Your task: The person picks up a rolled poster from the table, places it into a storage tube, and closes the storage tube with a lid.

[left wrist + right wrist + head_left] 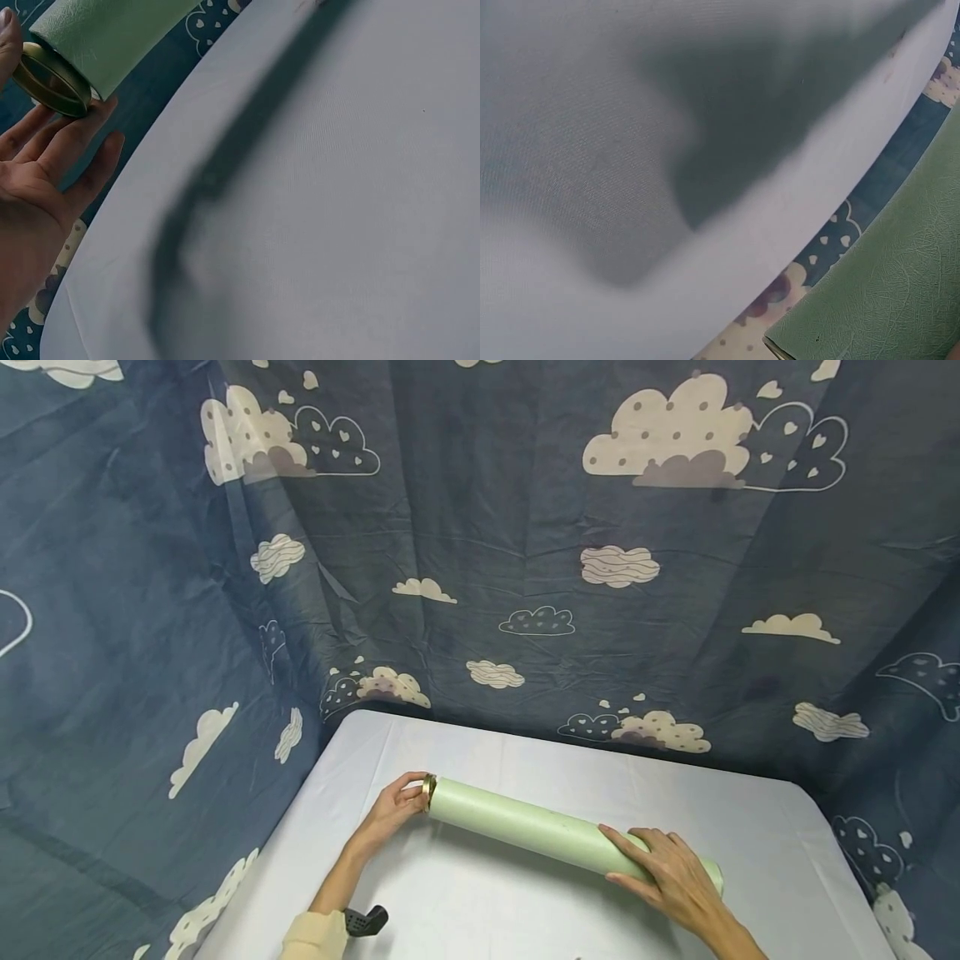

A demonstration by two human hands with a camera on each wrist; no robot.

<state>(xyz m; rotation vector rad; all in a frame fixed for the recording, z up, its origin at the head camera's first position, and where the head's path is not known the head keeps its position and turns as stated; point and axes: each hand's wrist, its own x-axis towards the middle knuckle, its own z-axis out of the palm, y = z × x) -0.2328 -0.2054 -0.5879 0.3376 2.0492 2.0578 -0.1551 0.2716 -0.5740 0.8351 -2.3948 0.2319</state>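
Observation:
A long pale green roll (517, 820) with a finely creased surface is held over the white table, slanting down to the right in the head view. My left hand (396, 806) pinches a gold ring (428, 792) between thumb and fingers at the roll's left end. In the left wrist view the ring (51, 79) sits right at the roll's end, and some fingertips reach the roll's edge. My right hand (670, 872) grips the roll near its right end, thumb on the near side and fingers over the top. The right wrist view shows the roll (885, 292) but hardly any of the hand.
Beneath the roll lies the white-covered table (480, 902), with shadows of the roll and hands on it. Dark blue curtains with a cloud pattern (480, 527) rise behind and beside it. A black device (366, 921) is strapped on the left wrist by a cream sleeve (313, 935).

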